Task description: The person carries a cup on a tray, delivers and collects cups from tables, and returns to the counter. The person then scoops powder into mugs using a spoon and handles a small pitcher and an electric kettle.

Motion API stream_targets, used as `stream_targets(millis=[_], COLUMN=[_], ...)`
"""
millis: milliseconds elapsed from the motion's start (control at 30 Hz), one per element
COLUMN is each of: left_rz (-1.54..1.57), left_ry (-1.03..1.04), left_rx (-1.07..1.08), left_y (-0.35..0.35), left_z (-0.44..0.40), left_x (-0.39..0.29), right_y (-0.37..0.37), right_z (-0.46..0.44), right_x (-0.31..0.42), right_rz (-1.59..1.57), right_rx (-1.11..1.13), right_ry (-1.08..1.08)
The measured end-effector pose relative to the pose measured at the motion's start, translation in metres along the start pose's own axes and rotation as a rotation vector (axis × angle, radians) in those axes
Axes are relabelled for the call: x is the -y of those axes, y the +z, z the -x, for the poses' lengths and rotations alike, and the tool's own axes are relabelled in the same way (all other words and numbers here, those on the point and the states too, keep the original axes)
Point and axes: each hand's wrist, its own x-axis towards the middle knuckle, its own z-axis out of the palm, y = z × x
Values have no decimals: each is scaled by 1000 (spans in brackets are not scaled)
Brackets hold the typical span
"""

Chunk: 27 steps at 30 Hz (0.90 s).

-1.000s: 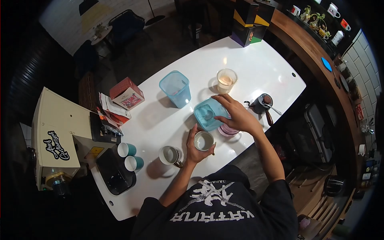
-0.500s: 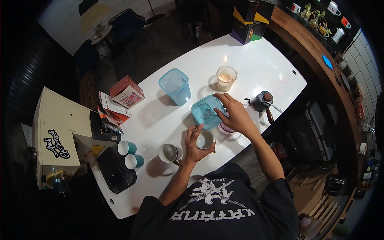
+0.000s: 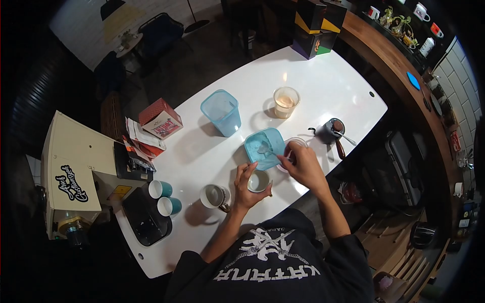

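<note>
One cup (image 3: 259, 181) is grasped by my left hand (image 3: 246, 191); one spoon (image 3: 264, 149), in a blue tub (image 3: 273, 137), by my right hand (image 3: 306, 169).

Blk boxes (image 3: 314, 31) at far end, wht tbl (image 3: 333, 76); red box (image 3: 160, 119) nr cream machine (image 3: 75, 166); dk chair (image 3: 159, 34) in bg.

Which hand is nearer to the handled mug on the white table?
Left. The left hand, holding the small cup, is just right of the mug; the right hand is farther right, beyond that cup, gripping the spoon in the blue tub.
</note>
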Motion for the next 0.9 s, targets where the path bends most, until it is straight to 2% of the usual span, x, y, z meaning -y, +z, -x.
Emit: stream_targets(millis=[67, 100, 133, 200, 267, 367, 433, 600, 667, 900], left_rz=[6, 26, 46, 70, 96, 87, 67, 41, 21, 32], left_ry=[-13, -27, -41, -54, -69, -47, -38, -32, -22, -52], left_rx=[-8, -13, -19, -3, 16, 14, 5, 24, 44, 45], left_y=[1, 0, 0, 0, 0, -1, 0, 1, 1, 2], left_z=[1, 1, 1, 2, 3, -1, 0, 0, 2, 4], left_x=[-1, -1, -1, 1, 1, 0, 0, 0, 3, 2], right_y=[-1, -5, -1, 9, 11, 16, 11, 8, 9, 29], right_z=[5, 8, 11, 13, 15, 16, 18, 25, 28, 33], right_x=[16, 23, 20, 12, 13, 10, 16, 17, 16, 6], right_rz=[-103, -136, -136, -228, -248, -212, -275, -325, -406, -427], right_rx=[8, 118, 118, 154, 154, 26, -89, -232, -334, -473], right_ry=[-39, 20, 20, -159, -176, -245, -163, -158, -69, -150])
